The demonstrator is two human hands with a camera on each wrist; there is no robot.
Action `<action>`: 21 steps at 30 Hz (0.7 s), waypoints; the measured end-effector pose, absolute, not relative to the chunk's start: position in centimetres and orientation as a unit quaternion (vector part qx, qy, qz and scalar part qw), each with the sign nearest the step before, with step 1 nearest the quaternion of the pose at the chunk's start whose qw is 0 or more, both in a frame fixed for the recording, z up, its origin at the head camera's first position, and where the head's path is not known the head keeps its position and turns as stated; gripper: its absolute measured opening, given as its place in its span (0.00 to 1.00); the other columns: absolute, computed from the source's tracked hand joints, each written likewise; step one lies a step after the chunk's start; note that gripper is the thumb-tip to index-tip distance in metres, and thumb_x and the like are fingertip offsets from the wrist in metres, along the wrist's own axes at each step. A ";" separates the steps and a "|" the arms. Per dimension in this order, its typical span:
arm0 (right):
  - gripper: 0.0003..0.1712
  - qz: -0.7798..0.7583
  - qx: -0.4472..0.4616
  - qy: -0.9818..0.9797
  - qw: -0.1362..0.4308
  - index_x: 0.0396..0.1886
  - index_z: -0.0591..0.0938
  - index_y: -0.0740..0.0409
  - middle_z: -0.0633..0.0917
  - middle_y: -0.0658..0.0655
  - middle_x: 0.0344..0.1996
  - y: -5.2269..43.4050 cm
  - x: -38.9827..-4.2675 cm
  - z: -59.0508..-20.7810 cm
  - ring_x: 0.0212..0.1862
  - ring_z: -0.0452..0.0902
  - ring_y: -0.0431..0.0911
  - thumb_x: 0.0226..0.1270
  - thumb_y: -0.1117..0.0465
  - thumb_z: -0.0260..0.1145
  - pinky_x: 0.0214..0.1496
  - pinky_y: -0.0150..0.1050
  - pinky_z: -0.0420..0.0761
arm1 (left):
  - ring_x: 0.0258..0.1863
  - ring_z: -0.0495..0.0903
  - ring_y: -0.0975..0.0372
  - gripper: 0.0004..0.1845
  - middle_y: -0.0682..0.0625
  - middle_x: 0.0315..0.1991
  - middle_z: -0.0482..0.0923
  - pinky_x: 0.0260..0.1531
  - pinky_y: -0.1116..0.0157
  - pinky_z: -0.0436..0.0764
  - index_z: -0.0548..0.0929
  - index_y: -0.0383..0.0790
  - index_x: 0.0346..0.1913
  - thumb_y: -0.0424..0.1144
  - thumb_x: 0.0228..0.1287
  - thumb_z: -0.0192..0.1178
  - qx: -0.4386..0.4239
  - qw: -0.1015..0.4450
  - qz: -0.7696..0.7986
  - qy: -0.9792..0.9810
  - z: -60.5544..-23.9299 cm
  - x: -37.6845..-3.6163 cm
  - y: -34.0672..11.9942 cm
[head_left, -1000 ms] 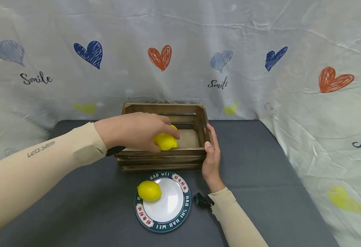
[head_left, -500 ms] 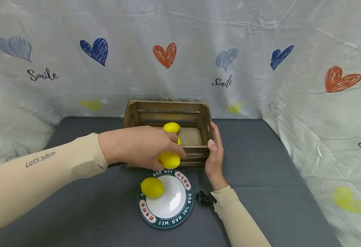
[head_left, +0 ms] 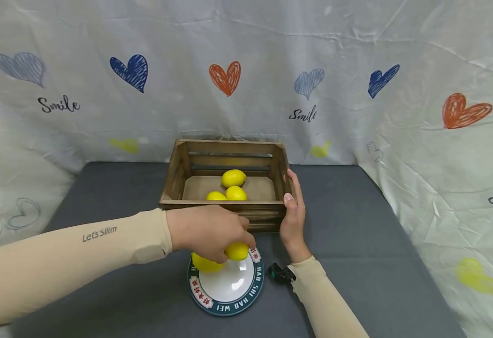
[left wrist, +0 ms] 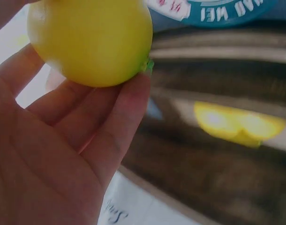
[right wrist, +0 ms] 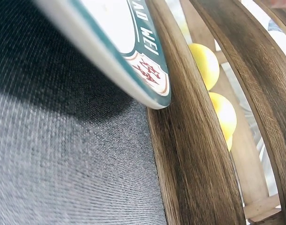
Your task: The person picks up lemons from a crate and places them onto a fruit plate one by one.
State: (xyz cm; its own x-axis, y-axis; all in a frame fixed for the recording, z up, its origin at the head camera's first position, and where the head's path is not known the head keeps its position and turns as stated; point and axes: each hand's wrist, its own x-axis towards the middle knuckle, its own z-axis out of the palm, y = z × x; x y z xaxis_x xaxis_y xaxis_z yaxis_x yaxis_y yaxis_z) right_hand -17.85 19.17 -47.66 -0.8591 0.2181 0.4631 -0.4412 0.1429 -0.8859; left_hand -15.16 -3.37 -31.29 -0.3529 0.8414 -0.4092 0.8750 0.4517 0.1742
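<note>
My left hand [head_left: 212, 230] pinches a yellow lemon [head_left: 236, 251] over the near part of the scene, above a white plate [head_left: 229, 284] with a dark green lettered rim. The left wrist view shows that lemon [left wrist: 94, 42] between thumb and fingers, its greenish tip to the right. A second lemon [head_left: 206, 264] lies on the plate's left side, partly covered by the hand. Behind stands a brown slatted wooden crate [head_left: 267, 217] with three lemons showing inside, one of them a lemon [head_left: 233, 178] at the back. My right hand [head_left: 293, 223] rests with extended fingers against the crate's right side.
A dark grey table [head_left: 347, 263] carries the crate and plate. A pale cloth [head_left: 263, 37] printed with hearts hangs behind and along the right. In the right wrist view, the plate rim [right wrist: 147, 75] is right at the crate's lower slat [right wrist: 190, 154].
My left hand has brought a lemon out of the crate, over its front edge and toward me above the plate. The right hand keeps its place at the crate's side.
</note>
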 end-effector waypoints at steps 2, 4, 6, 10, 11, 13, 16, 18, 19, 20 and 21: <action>0.38 0.652 0.080 -0.710 0.253 0.85 0.67 0.37 0.68 0.43 0.83 19.1 -17.9 -47.8 0.83 0.65 0.50 0.76 0.49 0.46 0.84 0.57 0.58 | 0.42 0.79 0.63 0.29 0.54 0.53 0.83 0.44 0.65 0.85 0.85 0.63 0.67 0.42 0.64 0.76 0.523 0.223 -0.033 0.822 -32.3 -15.2 -3.4; 0.38 0.653 0.080 -0.709 0.253 0.85 0.67 0.37 0.68 0.43 0.83 19.0 -17.9 -47.9 0.82 0.65 0.48 0.75 0.50 0.46 0.83 0.55 0.58 | 0.41 0.78 0.64 0.28 0.54 0.52 0.83 0.44 0.65 0.84 0.85 0.62 0.68 0.43 0.65 0.76 0.525 0.219 -0.030 0.822 -33.4 -15.3 -3.4; 0.38 0.654 0.082 -0.707 0.255 0.85 0.67 0.38 0.68 0.43 0.83 19.0 -17.9 -47.9 0.82 0.65 0.48 0.75 0.50 0.46 0.83 0.52 0.59 | 0.39 0.77 0.64 0.27 0.54 0.50 0.83 0.42 0.65 0.83 0.85 0.61 0.68 0.44 0.66 0.76 0.528 0.213 -0.035 0.821 -34.4 -15.5 -3.4; 0.38 0.652 0.082 -0.707 0.260 0.85 0.68 0.40 0.69 0.46 0.83 19.0 -17.9 -47.9 0.83 0.65 0.48 0.75 0.51 0.46 0.82 0.48 0.60 | 0.38 0.76 0.64 0.26 0.54 0.48 0.83 0.38 0.66 0.81 0.86 0.60 0.68 0.46 0.68 0.74 0.529 0.208 -0.047 0.821 -35.9 -15.8 -3.3; 0.38 0.652 0.083 -0.708 0.260 0.85 0.67 0.41 0.69 0.46 0.83 19.0 -18.0 -47.9 0.83 0.65 0.49 0.75 0.51 0.46 0.83 0.49 0.60 | 0.37 0.76 0.65 0.25 0.54 0.48 0.83 0.38 0.66 0.80 0.86 0.60 0.68 0.46 0.68 0.74 0.527 0.208 -0.048 0.822 -36.2 -15.9 -3.3; 0.38 0.650 0.083 -0.709 0.260 0.85 0.67 0.41 0.69 0.46 0.83 19.0 -18.0 -47.9 0.83 0.65 0.48 0.75 0.51 0.46 0.84 0.50 0.59 | 0.37 0.76 0.65 0.25 0.54 0.48 0.83 0.37 0.66 0.80 0.86 0.61 0.68 0.47 0.68 0.74 0.522 0.212 -0.047 0.825 -36.6 -16.0 -3.3; 0.38 0.647 0.083 -0.712 0.259 0.85 0.67 0.40 0.68 0.46 0.83 19.1 -18.0 -48.0 0.83 0.65 0.48 0.76 0.51 0.46 0.85 0.54 0.58 | 0.38 0.76 0.64 0.25 0.53 0.50 0.83 0.38 0.66 0.81 0.85 0.62 0.68 0.47 0.69 0.73 0.512 0.221 -0.040 0.829 -37.0 -16.1 -3.3; 0.38 0.645 0.083 -0.714 0.260 0.85 0.67 0.39 0.68 0.45 0.83 19.2 -18.0 -48.0 0.83 0.65 0.48 0.76 0.50 0.46 0.85 0.55 0.58 | 0.39 0.76 0.64 0.25 0.52 0.51 0.83 0.39 0.65 0.82 0.85 0.62 0.68 0.48 0.70 0.73 0.506 0.227 -0.034 0.831 -37.3 -16.2 -3.2; 0.38 0.644 0.084 -0.715 0.260 0.85 0.67 0.39 0.68 0.45 0.83 19.2 -18.1 -48.0 0.83 0.65 0.47 0.76 0.50 0.46 0.85 0.56 0.58 | 0.39 0.77 0.64 0.25 0.52 0.51 0.83 0.40 0.65 0.82 0.85 0.62 0.69 0.48 0.70 0.73 0.504 0.228 -0.033 0.832 -37.4 -16.2 -3.2; 0.38 0.643 0.085 -0.715 0.261 0.85 0.66 0.39 0.68 0.45 0.83 19.2 -18.1 -48.1 0.83 0.65 0.47 0.76 0.50 0.46 0.85 0.56 0.58 | 0.40 0.77 0.63 0.25 0.52 0.52 0.83 0.40 0.64 0.83 0.85 0.62 0.69 0.49 0.70 0.73 0.502 0.227 -0.032 0.834 -37.5 -16.2 -3.1; 0.38 0.643 0.085 -0.715 0.261 0.85 0.66 0.39 0.68 0.45 0.83 19.3 -18.1 -48.0 0.83 0.65 0.47 0.76 0.50 0.45 0.85 0.56 0.58 | 0.40 0.77 0.63 0.25 0.52 0.52 0.83 0.41 0.64 0.83 0.85 0.62 0.69 0.49 0.70 0.73 0.501 0.227 -0.033 0.835 -37.6 -16.2 -3.1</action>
